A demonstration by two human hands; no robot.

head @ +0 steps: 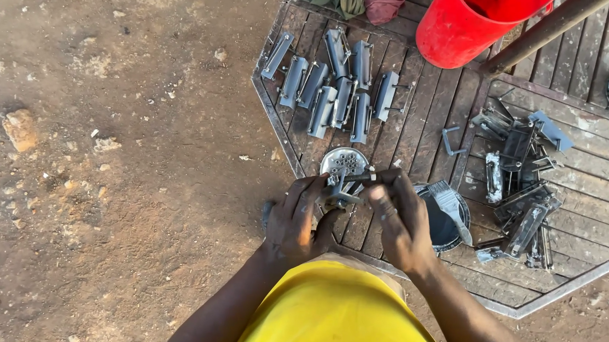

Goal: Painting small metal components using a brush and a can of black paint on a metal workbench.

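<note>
— Head view: where is the bracket?
— Between both hands, above the table edge. The left hand fingers close on its left side; the right hand pinches its right end near the tin.

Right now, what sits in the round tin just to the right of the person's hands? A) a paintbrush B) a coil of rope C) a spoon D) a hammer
A: a wide paintbrush lies across the dark round tin on the slatted table, just beside the right hand; the left hand is on the small metal part.
</note>
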